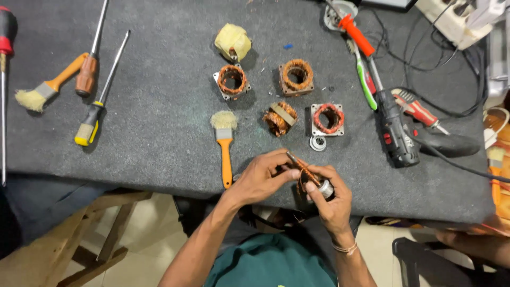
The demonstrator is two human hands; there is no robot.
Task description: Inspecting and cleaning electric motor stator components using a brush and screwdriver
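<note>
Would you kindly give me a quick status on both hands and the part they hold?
Left hand and right hand both gripping small copper-wound rotor at bench edge. Orange-handled brush just left of hands. Four wound stators beyond, untouched.

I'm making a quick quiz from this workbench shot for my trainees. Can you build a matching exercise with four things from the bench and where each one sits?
Things:
1. Orange-handled brush
2. Yellow-wrapped coil
3. Black power drill
4. Small copper-wound rotor

Places:
A. Right side of the grey mat, beside a green-handled tool
B. Held between the left hand and right hand at the near edge
C. Far middle of the mat, above the copper stators
D. Middle of the mat, bristles pointing away, left of the stators

Pairs: 1-D, 2-C, 3-A, 4-B
</note>
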